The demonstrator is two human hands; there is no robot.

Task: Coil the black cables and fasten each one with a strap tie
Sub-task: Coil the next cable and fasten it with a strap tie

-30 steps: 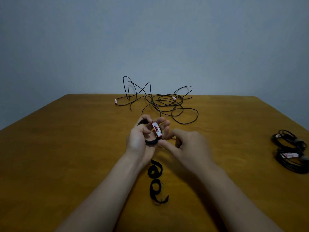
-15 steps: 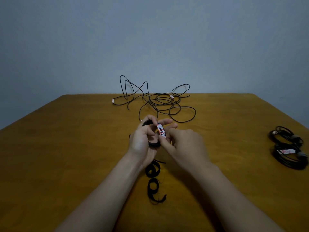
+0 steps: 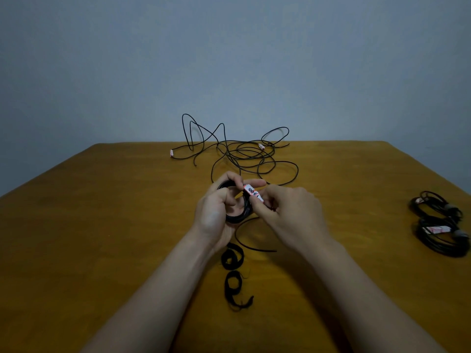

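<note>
One coiled cable (image 3: 238, 217) gripped in left hand (image 3: 213, 215), strap tie (image 3: 252, 194) pinched in right hand (image 3: 293, 212)

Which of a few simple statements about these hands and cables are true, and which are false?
1. The left hand holds a coil of black cable. True.
2. The right hand lies flat on the table. False: its fingers pinch the white tag on the coil.
3. Two bundled coils lie near the table's right edge. True.
4. The tangled loose cable lies between the forearms. False: it lies at the far side, beyond the hands.
5. The curled black straps are wrapped round the held coil. False: they lie on the table, untouched.
</note>
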